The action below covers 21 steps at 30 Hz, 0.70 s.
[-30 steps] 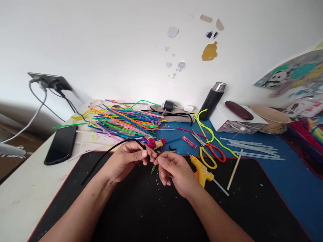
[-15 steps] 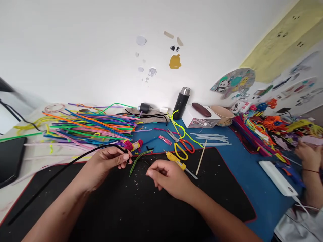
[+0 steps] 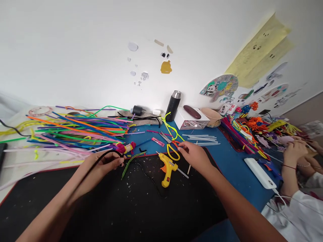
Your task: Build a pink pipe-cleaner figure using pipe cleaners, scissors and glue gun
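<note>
My left hand [image 3: 104, 164] pinches a black pipe cleaner [image 3: 109, 152] near its end; the rest of it arches back over my wrist and forearm. My right hand [image 3: 196, 155] has its fingertips closed on the red handle of the scissors [image 3: 173, 153], whose other loop is yellow and whose blades point away from me. A yellow hot glue gun [image 3: 167, 169] lies on its side on the black mat [image 3: 131, 208], left of my right hand. Between my hands rests a twisted green pipe cleaner piece [image 3: 131, 162]. A small magenta and cream pipe cleaner figure [image 3: 126, 148] lies just beyond my left fingers.
A heap of coloured pipe cleaners [image 3: 83, 129] spreads along the left. Behind stand a black flask [image 3: 173, 107] and a white box [image 3: 189, 120]. Clear glue sticks [image 3: 202, 139] lie beyond my right hand. A white power bank [image 3: 259, 173] and another person's hands [image 3: 292, 153] are at right.
My right hand has moved away from beside the glue gun, right and forward, to the scissors' handle, uncovering the glue gun. My left hand keeps its pinch on the black pipe cleaner. The view has shifted right.
</note>
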Tool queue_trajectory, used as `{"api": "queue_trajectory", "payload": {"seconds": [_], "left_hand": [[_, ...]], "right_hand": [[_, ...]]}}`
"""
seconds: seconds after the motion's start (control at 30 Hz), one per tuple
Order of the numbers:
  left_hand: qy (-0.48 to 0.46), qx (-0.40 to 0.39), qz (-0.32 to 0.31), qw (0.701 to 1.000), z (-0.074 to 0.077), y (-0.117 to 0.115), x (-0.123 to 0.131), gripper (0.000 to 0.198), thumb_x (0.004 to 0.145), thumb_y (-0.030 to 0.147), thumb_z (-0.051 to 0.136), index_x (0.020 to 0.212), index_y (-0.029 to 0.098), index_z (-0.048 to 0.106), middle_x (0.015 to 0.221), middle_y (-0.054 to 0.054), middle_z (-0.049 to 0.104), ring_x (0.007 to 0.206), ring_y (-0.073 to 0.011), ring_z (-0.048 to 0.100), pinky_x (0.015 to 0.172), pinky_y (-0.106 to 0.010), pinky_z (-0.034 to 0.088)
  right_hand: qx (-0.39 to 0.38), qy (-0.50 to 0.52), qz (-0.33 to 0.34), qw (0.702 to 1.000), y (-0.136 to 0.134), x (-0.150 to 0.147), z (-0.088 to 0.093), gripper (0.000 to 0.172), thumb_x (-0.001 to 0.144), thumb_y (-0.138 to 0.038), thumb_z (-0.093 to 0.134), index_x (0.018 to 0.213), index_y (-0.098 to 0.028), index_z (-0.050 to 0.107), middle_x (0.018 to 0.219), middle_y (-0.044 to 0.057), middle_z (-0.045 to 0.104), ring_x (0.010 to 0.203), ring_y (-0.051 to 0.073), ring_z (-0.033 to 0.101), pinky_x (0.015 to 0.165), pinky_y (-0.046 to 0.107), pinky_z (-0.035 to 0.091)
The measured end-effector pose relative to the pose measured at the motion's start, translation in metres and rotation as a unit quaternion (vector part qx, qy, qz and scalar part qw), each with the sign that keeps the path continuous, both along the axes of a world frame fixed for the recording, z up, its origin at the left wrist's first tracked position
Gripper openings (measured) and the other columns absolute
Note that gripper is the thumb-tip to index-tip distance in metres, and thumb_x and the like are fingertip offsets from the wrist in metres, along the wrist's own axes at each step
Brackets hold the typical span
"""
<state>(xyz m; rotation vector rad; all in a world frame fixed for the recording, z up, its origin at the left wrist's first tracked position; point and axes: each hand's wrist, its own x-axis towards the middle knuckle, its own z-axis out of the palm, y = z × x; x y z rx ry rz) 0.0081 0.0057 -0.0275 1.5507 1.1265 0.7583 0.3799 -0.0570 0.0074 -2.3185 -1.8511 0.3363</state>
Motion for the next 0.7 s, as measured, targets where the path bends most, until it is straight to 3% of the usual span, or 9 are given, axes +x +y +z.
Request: {"api": "queue_trajectory", "payload": {"seconds": [0.2,0.47,0.7], "left_hand": [[-0.001,-0.055,-0.036,0.998,0.004,0.001,0.000,0.057,0.072,0.076,0.082,0.070,0.020,0.073,0.071,-0.002,0.064,0.071,-0.0198,0.053,0.068,-0.029,0.041],[-0.064,-0.119,-0.048,0.990,0.010,-0.002,0.002,0.059,0.067,0.076,0.086,0.073,0.018,0.073,0.072,-0.001,0.064,0.069,-0.0179,0.049,0.069,-0.030,0.038],[-0.071,-0.126,-0.059,0.988,0.010,-0.004,0.001,0.056,0.069,0.073,0.087,0.073,0.019,0.073,0.073,-0.001,0.063,0.070,-0.0183,0.048,0.069,-0.031,0.038]], "right_hand": [[-0.045,-0.062,0.018,0.997,0.018,0.000,-0.008,0.035,0.103,-0.035,0.067,0.134,-0.022,0.072,0.121,0.010,0.080,0.104,0.029,0.075,0.077,0.034,0.047],[-0.096,-0.101,0.045,0.989,0.026,0.000,-0.016,0.025,0.103,-0.033,0.067,0.126,-0.023,0.074,0.123,0.011,0.078,0.112,0.029,0.073,0.085,0.034,0.049],[-0.102,-0.107,0.070,0.987,0.024,-0.001,-0.016,0.046,0.101,-0.034,0.071,0.144,-0.021,0.065,0.137,0.014,0.073,0.126,0.033,0.069,0.094,0.036,0.050]]}}
